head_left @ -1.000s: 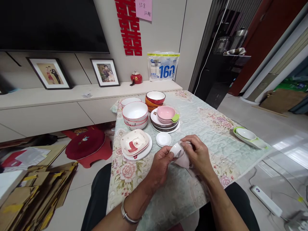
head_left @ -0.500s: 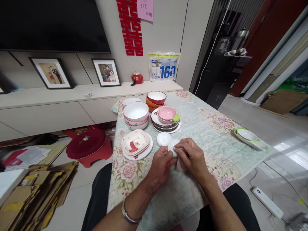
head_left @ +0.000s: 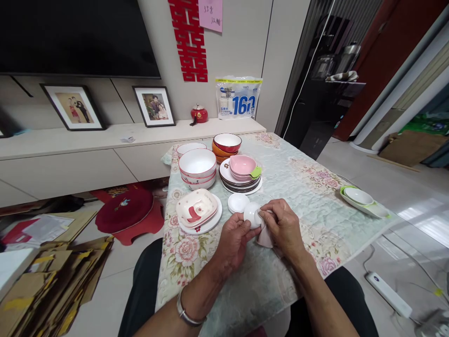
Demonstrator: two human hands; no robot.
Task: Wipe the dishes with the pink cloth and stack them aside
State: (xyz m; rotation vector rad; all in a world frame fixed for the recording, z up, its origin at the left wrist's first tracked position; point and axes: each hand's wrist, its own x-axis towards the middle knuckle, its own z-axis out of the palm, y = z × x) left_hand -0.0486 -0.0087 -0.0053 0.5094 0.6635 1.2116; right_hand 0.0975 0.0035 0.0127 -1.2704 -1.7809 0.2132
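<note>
My left hand (head_left: 235,238) grips a small white dish (head_left: 251,214) by its edge, with its rounded underside showing. At the dish's right side, my right hand (head_left: 282,225) pinches a pale pink cloth (head_left: 265,237) that hangs below the fingers. Just behind the held dish, similar small white dishes (head_left: 238,202) sit stacked on the table. To their left, cream rectangular bowls (head_left: 197,206) with a red pattern rest on a white plate (head_left: 211,225). Farther back is a stack of plates (head_left: 242,186) topped by pink bowls (head_left: 243,165) with a green handle.
White red-rimmed bowls (head_left: 197,162) and orange and red bowls (head_left: 227,143) stand at the back of the flowered tablecloth (head_left: 189,255). A green-edged dish (head_left: 366,206) lies near the right edge. A red stool (head_left: 126,213) and flattened cardboard (head_left: 59,281) are on the floor at left.
The small white dish has turned slightly in my left hand, so more of its underside shows. My right hand has shifted a little to the right along its edge with the cloth.
</note>
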